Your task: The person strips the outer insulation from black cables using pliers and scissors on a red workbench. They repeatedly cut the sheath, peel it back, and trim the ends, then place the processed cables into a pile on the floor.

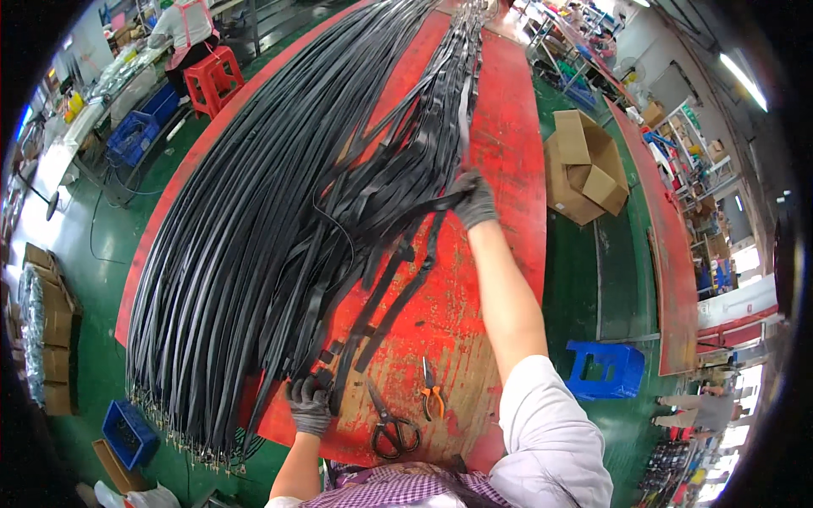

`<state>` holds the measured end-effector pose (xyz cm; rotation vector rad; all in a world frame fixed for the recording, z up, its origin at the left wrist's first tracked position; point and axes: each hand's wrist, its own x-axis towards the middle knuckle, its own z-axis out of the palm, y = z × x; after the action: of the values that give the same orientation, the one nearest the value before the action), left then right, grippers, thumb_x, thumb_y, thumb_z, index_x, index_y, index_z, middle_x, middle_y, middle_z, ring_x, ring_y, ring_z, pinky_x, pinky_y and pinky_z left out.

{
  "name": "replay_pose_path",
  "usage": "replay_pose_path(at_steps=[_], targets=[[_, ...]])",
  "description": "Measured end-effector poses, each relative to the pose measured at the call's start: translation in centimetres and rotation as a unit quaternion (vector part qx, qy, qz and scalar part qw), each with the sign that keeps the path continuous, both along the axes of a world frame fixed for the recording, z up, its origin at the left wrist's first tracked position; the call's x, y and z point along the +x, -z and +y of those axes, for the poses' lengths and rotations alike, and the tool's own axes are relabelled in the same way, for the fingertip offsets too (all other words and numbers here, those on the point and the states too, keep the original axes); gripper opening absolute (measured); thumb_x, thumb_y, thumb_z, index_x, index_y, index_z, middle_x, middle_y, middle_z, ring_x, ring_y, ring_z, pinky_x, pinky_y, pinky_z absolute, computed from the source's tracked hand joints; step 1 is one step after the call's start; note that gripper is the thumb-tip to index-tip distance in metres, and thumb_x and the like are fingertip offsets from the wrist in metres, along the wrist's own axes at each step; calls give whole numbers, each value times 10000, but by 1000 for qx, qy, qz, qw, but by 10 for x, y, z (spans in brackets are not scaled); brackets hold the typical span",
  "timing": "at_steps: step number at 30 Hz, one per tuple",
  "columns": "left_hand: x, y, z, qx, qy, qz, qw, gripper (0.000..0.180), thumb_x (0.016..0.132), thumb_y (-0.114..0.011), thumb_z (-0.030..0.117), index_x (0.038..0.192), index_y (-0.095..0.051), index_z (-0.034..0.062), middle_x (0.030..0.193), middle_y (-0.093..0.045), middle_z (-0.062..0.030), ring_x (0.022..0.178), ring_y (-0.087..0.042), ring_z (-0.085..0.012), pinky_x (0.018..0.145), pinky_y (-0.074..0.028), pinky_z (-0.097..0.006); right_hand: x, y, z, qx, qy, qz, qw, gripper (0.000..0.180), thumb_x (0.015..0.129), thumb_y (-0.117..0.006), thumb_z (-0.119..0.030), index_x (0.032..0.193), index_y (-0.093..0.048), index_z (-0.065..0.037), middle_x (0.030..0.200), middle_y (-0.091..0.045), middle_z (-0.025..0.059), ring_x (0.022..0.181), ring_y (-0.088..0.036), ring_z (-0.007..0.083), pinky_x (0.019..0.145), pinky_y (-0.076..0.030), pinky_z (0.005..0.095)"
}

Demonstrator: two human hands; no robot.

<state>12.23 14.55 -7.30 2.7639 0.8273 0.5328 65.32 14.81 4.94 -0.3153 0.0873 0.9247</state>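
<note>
A thick spread of long black cables lies over the red table, with metal-tipped ends hanging off its near left edge. Beside them is a tangle of flat black strips. My right hand, in a grey glove, is closed on some of these strips at the tangle's right side. My left hand, gloved too, rests at the near edge with its fingers curled on the end of a black strip; their tips are partly hidden. Black-handled scissors and orange-handled pliers lie between my forearms.
The worn red table runs far ahead. To its right are an open cardboard box and a blue plastic stool. On the left stand a red stool, a seated person and blue crates. Another person stands at far right.
</note>
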Motion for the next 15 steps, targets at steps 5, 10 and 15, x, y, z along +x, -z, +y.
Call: replay_pose_path(at_steps=[5, 10, 15], targets=[[-3, 4, -2, 17, -14, -29, 999, 112, 602, -559, 195, 651, -482, 130, 986, -458, -82, 953, -389, -300, 841, -259, -497, -32, -146, -85, -76, 96, -223, 967, 121, 770, -494, -178, 820, -469, -71, 523, -432, -11, 424, -403, 102, 405, -328, 233], [-5, -9, -4, 15, -9, -25, 1000, 109, 619, -553, 198, 651, -504, 106, 967, -468, -83, 945, -400, -291, 842, -254, -499, -89, -161, -141, -236, 71, -306, 920, 164, 772, -513, -222, 785, -468, -65, 551, -452, 6, 426, -413, 116, 399, -342, 250], [-8, -8, -7, 10, -18, -19, 1000, 112, 633, -551, 204, 664, -521, 101, 980, -471, -89, 960, -398, -298, 845, -245, -509, -147, -72, -213, -462, -12, -219, 859, 182, 749, -544, -224, 711, -479, -58, 561, -462, 30, 473, -464, 151, 438, -439, 296]])
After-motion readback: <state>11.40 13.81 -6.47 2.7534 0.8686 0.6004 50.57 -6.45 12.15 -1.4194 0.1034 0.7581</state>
